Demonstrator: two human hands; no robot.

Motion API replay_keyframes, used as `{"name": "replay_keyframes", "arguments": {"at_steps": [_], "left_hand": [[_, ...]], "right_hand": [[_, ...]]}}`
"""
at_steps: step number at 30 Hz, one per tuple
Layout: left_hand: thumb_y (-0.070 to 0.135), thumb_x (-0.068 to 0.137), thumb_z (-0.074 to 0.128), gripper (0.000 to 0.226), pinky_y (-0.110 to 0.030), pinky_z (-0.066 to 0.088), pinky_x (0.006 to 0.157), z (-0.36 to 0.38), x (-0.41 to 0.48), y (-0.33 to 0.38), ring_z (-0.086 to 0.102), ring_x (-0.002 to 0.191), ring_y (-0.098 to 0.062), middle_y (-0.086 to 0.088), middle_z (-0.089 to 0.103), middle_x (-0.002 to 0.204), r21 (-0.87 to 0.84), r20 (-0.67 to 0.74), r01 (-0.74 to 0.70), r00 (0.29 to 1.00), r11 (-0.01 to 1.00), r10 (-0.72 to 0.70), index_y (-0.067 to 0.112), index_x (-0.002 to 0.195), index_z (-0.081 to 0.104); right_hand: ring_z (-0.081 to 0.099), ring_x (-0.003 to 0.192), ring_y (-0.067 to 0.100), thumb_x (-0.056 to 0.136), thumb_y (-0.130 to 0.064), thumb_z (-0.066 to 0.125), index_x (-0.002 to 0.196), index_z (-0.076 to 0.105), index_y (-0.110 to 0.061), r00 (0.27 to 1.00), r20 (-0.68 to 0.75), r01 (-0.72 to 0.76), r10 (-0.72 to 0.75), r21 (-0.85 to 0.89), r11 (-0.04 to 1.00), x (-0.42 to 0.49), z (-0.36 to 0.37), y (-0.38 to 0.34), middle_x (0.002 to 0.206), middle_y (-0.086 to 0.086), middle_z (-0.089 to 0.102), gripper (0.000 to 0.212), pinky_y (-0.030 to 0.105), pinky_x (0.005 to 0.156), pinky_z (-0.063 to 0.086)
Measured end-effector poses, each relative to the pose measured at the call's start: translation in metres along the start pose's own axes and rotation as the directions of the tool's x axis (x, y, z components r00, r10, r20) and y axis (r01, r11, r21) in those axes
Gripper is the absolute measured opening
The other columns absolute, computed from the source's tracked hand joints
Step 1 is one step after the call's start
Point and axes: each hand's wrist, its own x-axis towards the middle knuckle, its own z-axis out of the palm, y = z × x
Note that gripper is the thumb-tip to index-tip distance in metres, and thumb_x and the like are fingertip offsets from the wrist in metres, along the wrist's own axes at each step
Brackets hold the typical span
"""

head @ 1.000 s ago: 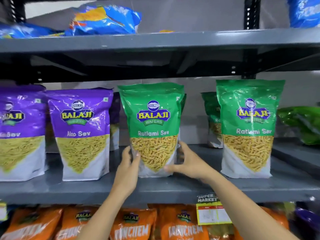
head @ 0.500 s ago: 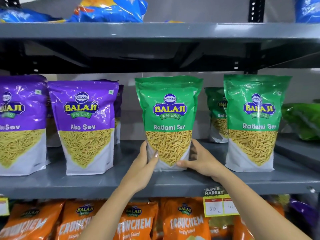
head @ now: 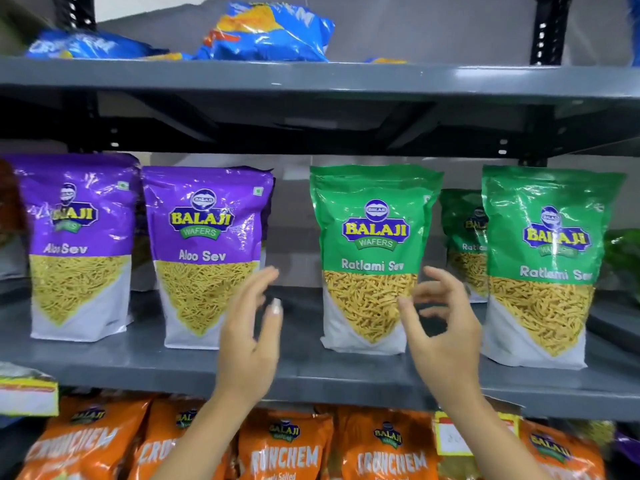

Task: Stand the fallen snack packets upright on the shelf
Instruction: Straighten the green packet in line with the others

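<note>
A green Ratlami Sev packet point(head: 372, 251) stands upright on the grey middle shelf point(head: 304, 372), free of both hands. My left hand point(head: 251, 334) hovers open to its left, in the gap beside a purple Aloo Sev packet point(head: 207, 251). My right hand point(head: 443, 330) is open just right of the green packet's lower edge, fingers spread and blurred. A second green packet point(head: 547, 265) stands upright at the right, with another point(head: 462, 244) behind it. At the far right a green packet point(head: 623, 258) lies on its side.
A second purple Aloo Sev packet point(head: 78, 244) stands at the left. Blue packets point(head: 266, 32) lie flat on the top shelf. Orange Crunchem packets point(head: 287, 448) fill the shelf below. Price tags point(head: 453, 434) hang on the shelf's front edge.
Both hands have let go of the middle green packet and pulled back toward me, fingers now spread. The packet stays standing on the shelf. The view has shifted right and upward.
</note>
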Motion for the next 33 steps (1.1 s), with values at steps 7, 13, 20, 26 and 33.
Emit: {"name": "replay_keyframes", "arguments": {"at_steps": [7,13,20,26,33], "left_hand": [[0.039,0.082,0.047,0.045,-0.049,0.043,0.102,-0.093,0.034,-0.072,0.054,0.119,-0.034,-0.014,0.057,0.127,0.096,-0.335,0.37,0.886,0.924,-0.32,0.019,0.122,0.052],[0.044,0.099,0.035,0.056,-0.046,0.035,0.101,-0.096,0.031,-0.078,0.044,0.135,-0.034,0.001,0.038,0.155,0.357,-0.028,0.536,0.825,0.765,-0.565,0.035,0.151,0.017],[0.058,0.094,0.035,0.065,-0.047,0.036,0.104,-0.101,0.024,-0.081,0.04,0.141,-0.029,0.012,0.031,0.158,0.484,0.096,0.454,0.822,0.748,-0.561,0.057,0.146,-0.004],[0.06,0.094,0.031,0.062,-0.046,0.036,0.103,-0.099,0.021,-0.081,0.041,0.139,-0.028,0.012,0.031,0.158,0.522,0.102,0.433,0.823,0.734,-0.558,0.058,0.145,-0.004],[0.06,0.094,0.026,0.061,-0.047,0.037,0.103,-0.1,0.021,-0.08,0.044,0.137,-0.031,0.01,0.031,0.159,0.554,0.091,0.435,0.815,0.709,-0.572,0.056,0.146,-0.006]], "right_hand": [[0.061,0.085,0.013,0.079,-0.035,0.072,0.126,0.053,-0.02,0.869,0.486,-0.139,0.093,0.058,0.989,-0.019,0.142,-0.046,0.098,-0.009,0.061,0.053,0.039,0.079,0.055],[0.051,0.131,0.018,0.067,-0.044,0.085,0.137,0.043,-0.019,0.568,0.736,-0.43,0.369,-0.117,0.895,-0.025,0.198,-0.032,0.143,-0.004,0.052,0.085,0.031,0.099,0.045],[0.051,0.127,0.018,0.067,-0.041,0.085,0.13,0.05,-0.015,0.57,0.704,-0.479,0.423,-0.134,0.867,-0.024,0.192,-0.021,0.14,-0.003,0.053,0.076,0.032,0.098,0.046],[0.057,0.12,0.018,0.063,-0.034,0.089,0.127,0.054,-0.015,0.579,0.672,-0.549,0.462,-0.097,0.83,-0.024,0.192,-0.012,0.133,-0.001,0.06,0.075,0.036,0.101,0.048],[0.06,0.117,0.014,0.061,-0.034,0.089,0.123,0.058,-0.023,0.567,0.705,-0.571,0.425,-0.034,0.82,-0.026,0.193,-0.011,0.126,-0.008,0.065,0.07,0.036,0.102,0.049]]}}
